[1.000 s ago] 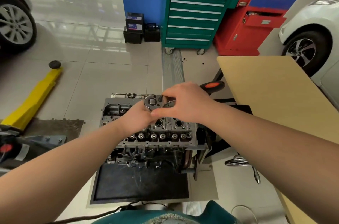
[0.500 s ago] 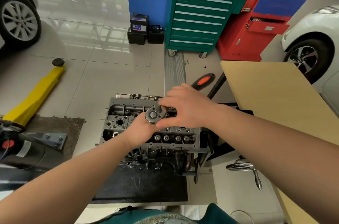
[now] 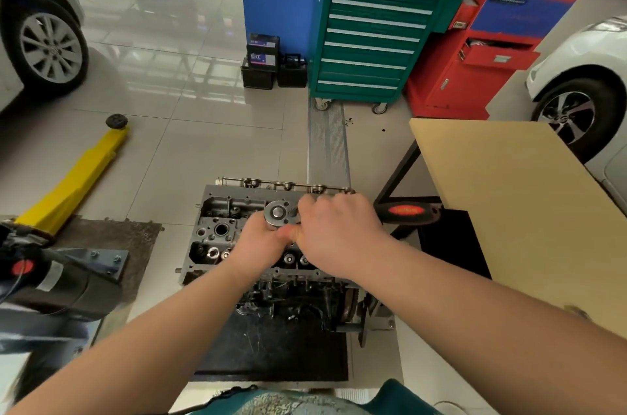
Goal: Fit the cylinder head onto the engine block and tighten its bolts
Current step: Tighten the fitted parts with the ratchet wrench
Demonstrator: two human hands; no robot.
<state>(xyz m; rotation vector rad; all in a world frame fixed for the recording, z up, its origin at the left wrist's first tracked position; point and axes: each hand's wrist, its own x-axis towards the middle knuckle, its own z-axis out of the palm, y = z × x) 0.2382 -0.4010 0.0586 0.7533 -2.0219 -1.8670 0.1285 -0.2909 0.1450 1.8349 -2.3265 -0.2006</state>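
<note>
Currently, left hand point(image 3: 261, 238) fingers cup the ratchet point(image 3: 280, 213) head, steadying it over the cylinder head point(image 3: 217, 231); right hand point(image 3: 336, 231) fingers wrap its shaft for leverage.

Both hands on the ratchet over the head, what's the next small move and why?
Probably swing the handle to turn the bolt: the left hand holds under the ratchet head over the cylinder head, and the right hand grips the shaft near it. Whether the socket is seated is hidden.
</note>
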